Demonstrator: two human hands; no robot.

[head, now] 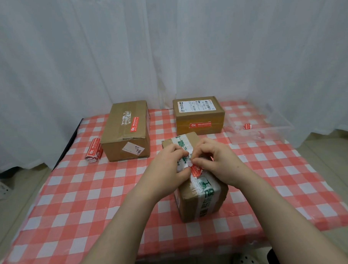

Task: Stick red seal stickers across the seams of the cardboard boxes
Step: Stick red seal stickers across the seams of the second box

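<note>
A small cardboard box (200,202) wrapped in white tape with green print stands at the table's middle, close to me. Over its top, my left hand (166,166) and my right hand (216,162) meet, both pinching a red seal sticker (196,169) with a white backing corner showing between the fingertips. The sticker hangs just above the taped seam. A larger box (127,132) at the back left carries a red sticker (134,124) on its top. A box (198,114) at the back right has a red sticker (200,124) on its front.
A roll of red stickers (94,152) lies left of the large box. A clear plastic tray (260,128) at the back right holds a small red sticker piece (247,126). The red-and-white checked tablecloth (72,196) covers the table; white curtains hang behind.
</note>
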